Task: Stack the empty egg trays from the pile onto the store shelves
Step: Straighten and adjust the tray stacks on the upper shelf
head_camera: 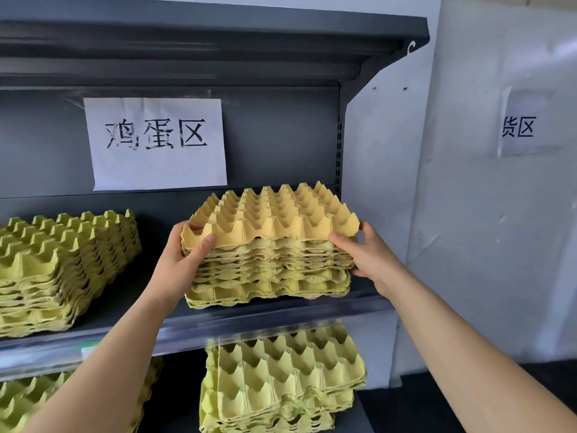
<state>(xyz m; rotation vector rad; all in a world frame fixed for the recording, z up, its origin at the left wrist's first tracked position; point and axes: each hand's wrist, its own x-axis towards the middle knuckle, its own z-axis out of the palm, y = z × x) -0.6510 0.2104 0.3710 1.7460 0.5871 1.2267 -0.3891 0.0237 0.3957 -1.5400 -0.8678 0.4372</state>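
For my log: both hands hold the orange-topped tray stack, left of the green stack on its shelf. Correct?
No. The head view shows the orange-topped tray stack, held by the left hand and right hand, right of the green stack.

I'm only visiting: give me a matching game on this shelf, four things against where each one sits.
Things:
1. orange-yellow pulp egg tray
2. white paper sign
3. upper-left green pulp tray stack
4. lower-right green pulp tray stack

Places:
A. one level lower
B. atop the held stack, between left hand and right hand
C. on the grey back panel
D. untouched, beside the held stack

Pairs: 1-B, 2-C, 3-D, 4-A
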